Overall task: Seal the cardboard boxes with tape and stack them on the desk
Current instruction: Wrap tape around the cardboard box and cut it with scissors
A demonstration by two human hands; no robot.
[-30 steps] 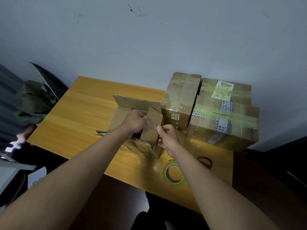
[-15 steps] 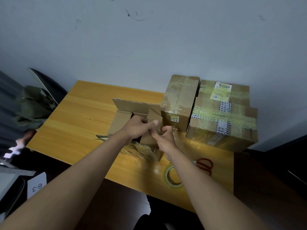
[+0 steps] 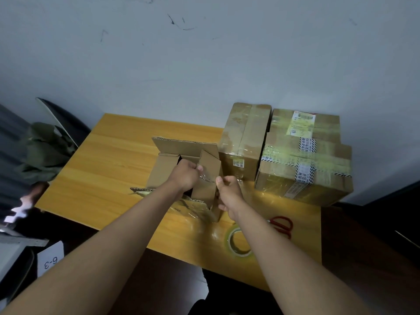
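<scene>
my left hand [image 3: 185, 176] is curled at the top of the small open brown cardboard box [image 3: 181, 171], which sits mid-bench on the yellow wooden bench [image 3: 102, 160] with its flaps standing up, and its fingertips pinch one end of a short clear strip of tape [image 3: 208, 177]. my right hand [image 3: 228, 192] pinches the other end just beside the upright right flap. the strip looks slack and crinkled, so i judge it could fold onto itself or catch the flap before the flaps are down, and the seam would gape. pulling sideways could also drag this light box into the tall taped brown box [image 3: 244, 142] just beside it. further right stands the larger taped box with a yellow label [image 3: 304, 155]; the clear tape roll [image 3: 238, 243] and red-handled scissors [image 3: 281, 226] lie near my right forearm, where my arm might knock them off the edge.
</scene>
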